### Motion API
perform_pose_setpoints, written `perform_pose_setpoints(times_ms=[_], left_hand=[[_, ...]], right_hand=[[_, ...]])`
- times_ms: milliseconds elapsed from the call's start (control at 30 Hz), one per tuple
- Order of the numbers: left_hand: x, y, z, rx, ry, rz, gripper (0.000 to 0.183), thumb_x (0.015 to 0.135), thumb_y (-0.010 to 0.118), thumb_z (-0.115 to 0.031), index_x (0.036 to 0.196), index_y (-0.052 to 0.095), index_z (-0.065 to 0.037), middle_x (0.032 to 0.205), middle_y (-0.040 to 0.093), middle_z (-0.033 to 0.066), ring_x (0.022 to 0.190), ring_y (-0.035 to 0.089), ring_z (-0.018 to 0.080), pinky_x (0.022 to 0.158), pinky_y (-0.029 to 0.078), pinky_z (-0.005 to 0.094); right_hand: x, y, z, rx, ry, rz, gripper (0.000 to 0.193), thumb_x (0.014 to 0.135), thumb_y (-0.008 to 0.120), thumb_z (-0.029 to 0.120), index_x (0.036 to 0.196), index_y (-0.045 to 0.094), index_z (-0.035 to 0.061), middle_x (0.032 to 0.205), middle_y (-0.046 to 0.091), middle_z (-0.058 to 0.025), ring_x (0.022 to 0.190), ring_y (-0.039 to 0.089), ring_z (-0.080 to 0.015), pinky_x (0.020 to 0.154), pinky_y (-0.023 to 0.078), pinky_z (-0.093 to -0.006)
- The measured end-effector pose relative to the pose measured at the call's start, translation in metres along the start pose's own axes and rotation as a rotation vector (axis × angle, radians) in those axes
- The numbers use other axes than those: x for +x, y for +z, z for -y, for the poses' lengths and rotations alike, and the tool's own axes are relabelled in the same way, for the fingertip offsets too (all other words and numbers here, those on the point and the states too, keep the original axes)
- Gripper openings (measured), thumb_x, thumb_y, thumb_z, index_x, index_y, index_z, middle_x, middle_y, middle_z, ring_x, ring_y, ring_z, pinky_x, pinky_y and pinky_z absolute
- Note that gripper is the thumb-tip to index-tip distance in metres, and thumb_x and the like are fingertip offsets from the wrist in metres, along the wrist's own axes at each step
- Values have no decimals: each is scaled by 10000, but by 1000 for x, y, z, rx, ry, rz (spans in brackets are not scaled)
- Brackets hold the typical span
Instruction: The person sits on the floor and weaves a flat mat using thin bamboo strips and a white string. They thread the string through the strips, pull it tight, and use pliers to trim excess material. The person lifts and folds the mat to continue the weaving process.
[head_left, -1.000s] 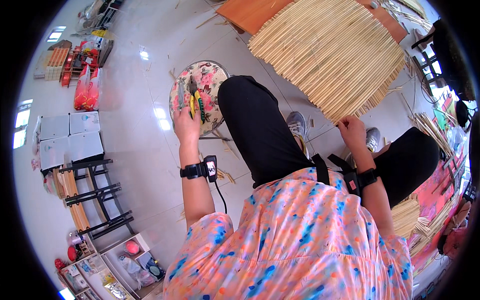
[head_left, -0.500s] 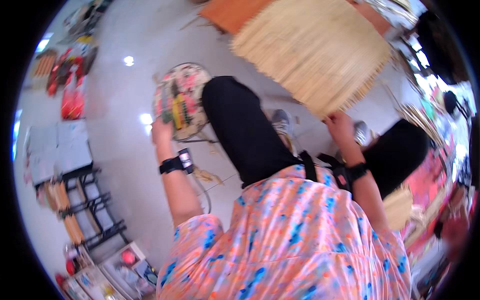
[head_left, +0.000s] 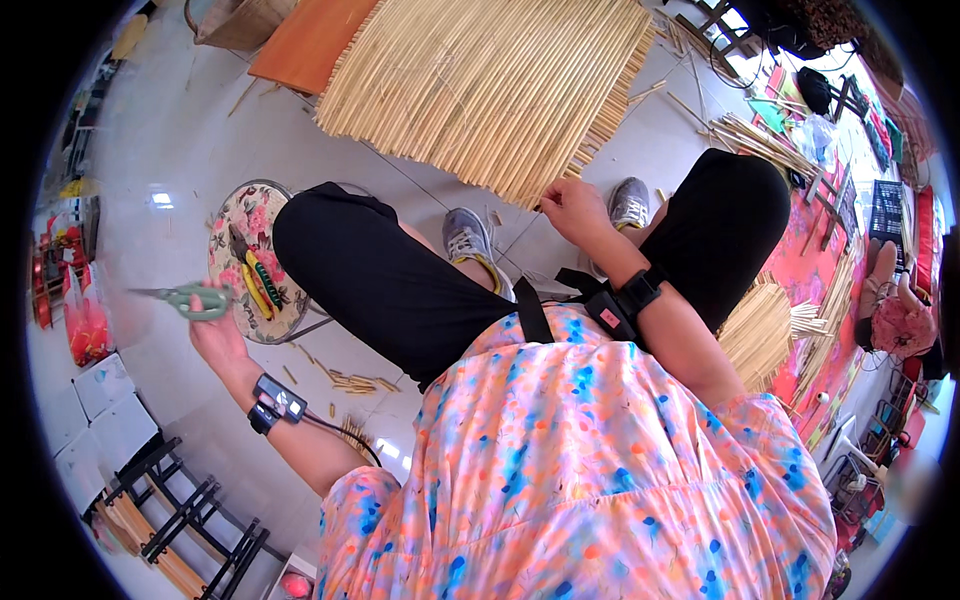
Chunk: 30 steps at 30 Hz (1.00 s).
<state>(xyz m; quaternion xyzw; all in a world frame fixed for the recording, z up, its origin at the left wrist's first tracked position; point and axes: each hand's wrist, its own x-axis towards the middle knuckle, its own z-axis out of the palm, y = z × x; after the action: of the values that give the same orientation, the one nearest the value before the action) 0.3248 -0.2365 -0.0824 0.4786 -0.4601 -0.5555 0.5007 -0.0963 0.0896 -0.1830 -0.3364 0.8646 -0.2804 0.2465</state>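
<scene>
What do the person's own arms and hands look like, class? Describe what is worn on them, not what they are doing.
Both forearms are bare below short sleeves of a pink floral top. The left hand has a black wrist strap carrying a small dark device with a thin black cable trailing from it. The right hand has a black wristband with black webbing straps beside it.

scissors (head_left: 185,298) blades motion-blurred, reed mat (head_left: 490,90) top cut off

Open tile lies to my left, beyond the round floral tray (head_left: 232,215) — my left hand (head_left: 215,330) with the green scissors (head_left: 185,298) has room there. Ahead, the reed mat (head_left: 490,85) blocks my right hand (head_left: 572,208) — only a narrow floor strip between my knees stays passable, strewn with reed offcuts (head_left: 350,382).
</scene>
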Motion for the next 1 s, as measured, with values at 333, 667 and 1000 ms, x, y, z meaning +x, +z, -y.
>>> perform_pose_setpoints(times_ms=[333, 667, 1000], left_hand=[[-174, 198, 6, -222, -489, 916, 333, 701, 721, -159, 964, 548, -50, 736, 527, 22, 631, 527, 124, 530, 419, 243], [-201, 218, 56, 135, -1179, 1218, 288, 809, 625, -255, 939, 542, -12, 747, 601, 80, 640, 589, 135, 576, 481, 238], [-200, 217, 80, 180, -1225, 1270, 249, 790, 646, -233, 888, 541, -28, 683, 596, 73, 531, 571, 136, 469, 459, 240]], right_hand=[[1, 5, -3, 54, 2, 4, 147, 749, 601, 177, 766, 673, 50, 756, 655, -150, 744, 639, -325, 705, 510, -419], [3, 7, -1, 46, 32, -51, 162, 742, 607, 186, 767, 670, 39, 754, 652, -162, 741, 638, -333, 702, 511, -421], [3, 9, 0, 121, 38, -88, 161, 746, 613, 171, 764, 665, 20, 736, 647, -166, 732, 640, -328, 691, 511, -410]])
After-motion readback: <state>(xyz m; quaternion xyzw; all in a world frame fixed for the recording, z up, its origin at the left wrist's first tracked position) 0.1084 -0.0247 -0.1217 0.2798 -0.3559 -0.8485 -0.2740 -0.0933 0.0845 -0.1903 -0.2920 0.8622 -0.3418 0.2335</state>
